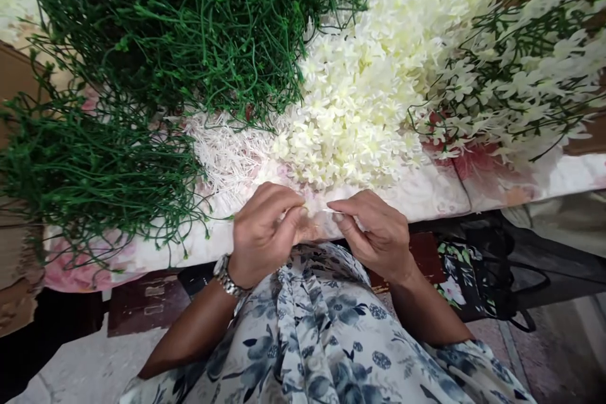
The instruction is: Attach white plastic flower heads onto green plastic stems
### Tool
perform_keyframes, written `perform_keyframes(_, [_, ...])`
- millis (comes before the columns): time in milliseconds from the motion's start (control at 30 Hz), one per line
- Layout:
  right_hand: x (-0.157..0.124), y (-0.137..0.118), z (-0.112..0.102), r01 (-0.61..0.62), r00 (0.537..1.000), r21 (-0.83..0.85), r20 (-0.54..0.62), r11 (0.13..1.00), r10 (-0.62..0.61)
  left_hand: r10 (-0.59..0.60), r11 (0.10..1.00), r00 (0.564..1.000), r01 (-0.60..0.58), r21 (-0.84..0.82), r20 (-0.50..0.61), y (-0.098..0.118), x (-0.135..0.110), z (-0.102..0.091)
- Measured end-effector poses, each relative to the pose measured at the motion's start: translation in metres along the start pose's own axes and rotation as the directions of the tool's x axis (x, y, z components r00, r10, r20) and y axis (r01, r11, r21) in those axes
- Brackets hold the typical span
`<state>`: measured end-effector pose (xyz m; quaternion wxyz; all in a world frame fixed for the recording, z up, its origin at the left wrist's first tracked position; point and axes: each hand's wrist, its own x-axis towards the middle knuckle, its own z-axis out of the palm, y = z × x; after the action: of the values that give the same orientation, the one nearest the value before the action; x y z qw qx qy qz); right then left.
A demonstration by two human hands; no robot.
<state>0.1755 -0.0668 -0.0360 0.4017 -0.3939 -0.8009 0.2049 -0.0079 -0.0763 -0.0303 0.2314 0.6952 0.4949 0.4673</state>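
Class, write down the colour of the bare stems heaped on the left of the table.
The stems are dark green, clearest in the head view.

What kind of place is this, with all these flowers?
Probably a small workshop for making artificial flowers. Heaps of green stems, a pile of cream blossoms and white flowering sprays lie on a cloth-covered table. The left hand and right hand pinch a small white piece.

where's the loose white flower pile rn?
Head view, centre: the pile of white flowers lies just beyond the left hand and right hand, between the green stems on the left and the flowered sprays on the right.
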Motion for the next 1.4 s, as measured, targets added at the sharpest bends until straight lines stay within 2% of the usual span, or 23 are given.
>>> perform_keyframes(67, [0.008, -0.009, 0.002, 0.014, 1.000, 0.041, 0.014, 0.999, -0.015, -0.150, 0.948, 0.987, 0.128, -0.293, -0.056, -0.003, -0.006, -0.004])
perform_keyframes(167, [0.020, -0.022, 0.007, 0.070, 0.997, 0.060, 0.038, 0.996, -0.072, -0.282, 0.799, 0.957, 0.196, -0.569, -0.065, -0.008, -0.013, -0.006])
perform_keyframes(267, [0.027, -0.032, 0.011, 0.139, 0.987, 0.005, 0.081, 0.990, -0.139, -0.330, 0.696, 0.943, 0.217, -0.685, -0.036, -0.010, -0.017, -0.006])
perform_keyframes(333, [0.029, -0.036, 0.014, 0.171, 0.981, -0.050, 0.104, 0.984, -0.165, -0.330, 0.676, 0.943, 0.200, -0.710, -0.049, -0.010, -0.019, -0.007])
perform_keyframes(567, [0.029, -0.039, 0.019, 0.208, 0.971, -0.182, 0.158, 0.961, -0.180, -0.277, 0.750, 0.954, 0.142, -0.646, -0.112, -0.014, -0.025, -0.010])
perform_keyframes(700, [0.029, -0.039, 0.020, 0.207, 0.967, -0.168, 0.188, 0.964, -0.174, -0.262, 0.781, 0.962, 0.161, -0.604, -0.082, -0.016, -0.027, -0.012])
perform_keyframes(767, [0.029, -0.038, 0.020, 0.200, 0.966, -0.135, 0.194, 0.970, -0.172, -0.246, 0.794, 0.967, 0.159, -0.587, -0.071, -0.016, -0.027, -0.012])
perform_keyframes(933, [0.029, -0.034, 0.022, 0.151, 0.974, 0.015, 0.168, 0.988, -0.151, -0.118, 0.869, 0.988, 0.054, -0.493, -0.100, -0.013, -0.025, -0.016])
perform_keyframes(1100, [0.028, -0.030, 0.023, 0.022, 0.981, 0.213, 0.183, 0.977, -0.062, -0.019, 0.933, 0.997, -0.007, -0.360, -0.069, -0.009, -0.023, -0.019])
perform_keyframes(1267, [0.024, -0.026, 0.025, -0.113, 0.972, 0.371, 0.232, 0.922, 0.026, 0.016, 0.940, 0.997, -0.041, -0.338, -0.076, -0.009, -0.025, -0.017])
perform_keyframes(1400, [0.023, -0.024, 0.027, -0.114, 0.969, 0.357, 0.246, 0.927, 0.024, 0.012, 0.943, 0.998, -0.033, -0.332, -0.065, -0.011, -0.027, -0.018])
